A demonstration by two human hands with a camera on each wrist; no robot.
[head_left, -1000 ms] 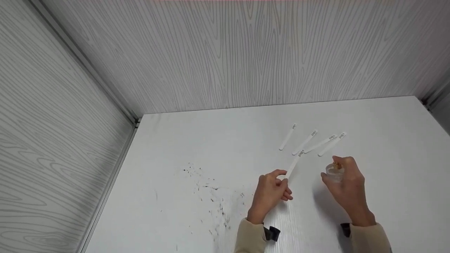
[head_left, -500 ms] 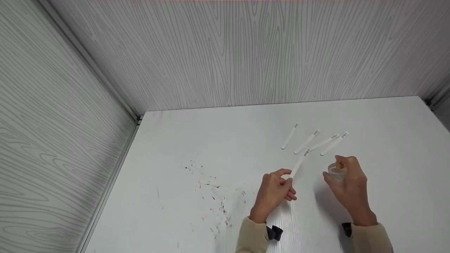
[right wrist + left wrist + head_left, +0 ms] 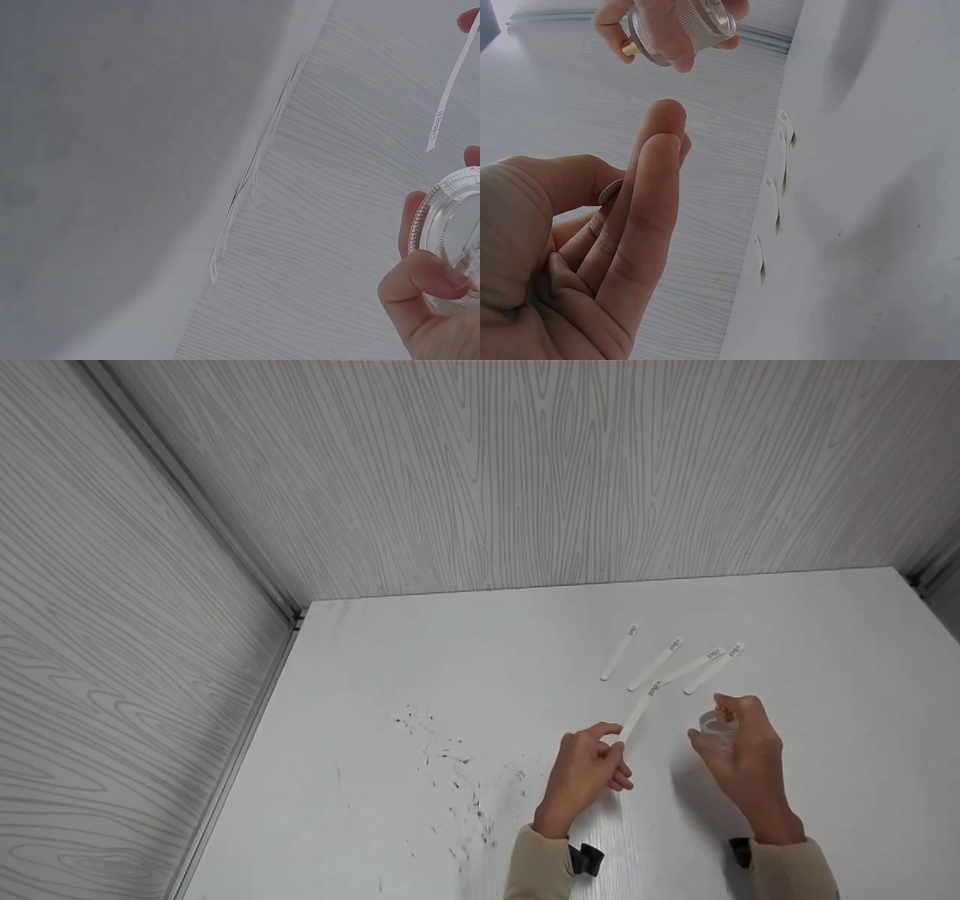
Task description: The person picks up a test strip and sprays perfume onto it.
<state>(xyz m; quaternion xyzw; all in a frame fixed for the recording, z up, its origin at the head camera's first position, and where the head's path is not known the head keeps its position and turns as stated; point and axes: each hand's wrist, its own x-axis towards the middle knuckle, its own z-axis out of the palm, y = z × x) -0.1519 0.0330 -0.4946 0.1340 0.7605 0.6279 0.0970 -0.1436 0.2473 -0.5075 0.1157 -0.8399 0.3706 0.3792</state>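
My left hand point(image 3: 581, 769) pinches the near end of a white paper test strip point(image 3: 640, 712) between thumb and fingers. The strip points away and to the right, its printed end free in the air. In my right hand point(image 3: 750, 757) is a clear ribbed glass perfume bottle point(image 3: 718, 727), gripped above the table with the fingers wrapped round it. The index finger lies at the gold-coloured spray nozzle point(image 3: 631, 49). Bottle and strip are apart, with the bottle to the right. In the right wrist view, the strip point(image 3: 452, 82) hangs near the bottle's ribbed edge point(image 3: 420, 232).
Several more white strips point(image 3: 655, 664) lie on the white table point(image 3: 360, 660) beyond the hands, two of them touching or overlapping at the right. Dark specks point(image 3: 474, 802) mark the table left of the left hand. Wood-grain panels point(image 3: 480, 472) stand behind and at the left.
Since one second ago both hands and the table have shifted slightly right in the head view, the held strip a little more. Over the last half second almost nothing moves; both grips stay the same.
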